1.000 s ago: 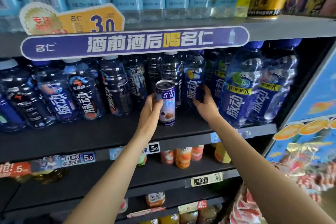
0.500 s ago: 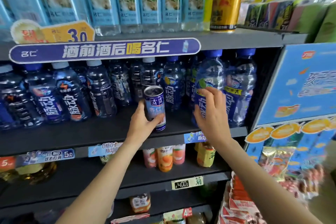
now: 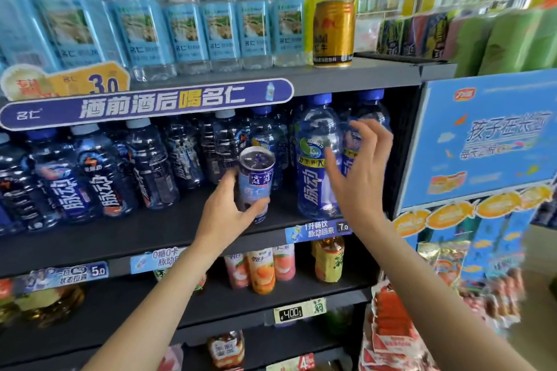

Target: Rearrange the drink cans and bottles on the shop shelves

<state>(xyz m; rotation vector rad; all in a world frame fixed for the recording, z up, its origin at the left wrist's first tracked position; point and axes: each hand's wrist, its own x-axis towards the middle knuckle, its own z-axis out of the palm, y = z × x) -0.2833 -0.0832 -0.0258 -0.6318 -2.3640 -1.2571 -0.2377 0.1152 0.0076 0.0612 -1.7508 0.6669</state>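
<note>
Left hand (image 3: 224, 214) grips the can (image 3: 255, 185) (upright) at the shelf (image 3: 144, 238) front; right hand (image 3: 360, 178), fingers spread, reaches the big bottle (image 3: 316, 159), probably grasping next.

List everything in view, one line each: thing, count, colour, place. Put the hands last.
light blue water bottles: a row, count unclear, clear with pale blue labels, top shelf
gold can: one, gold, top shelf, right of that row
dark blue drink bottles: many, middle shelf
large blue bottles: two visible, middle shelf, right end
blue can: one, blue and white, middle shelf front
fruit drink bottles: several, orange and pink, lower shelf
blue display box: one, right of the shelves
left hand: grips the blue can
right hand: fingers spread, at the large blue bottles
</note>
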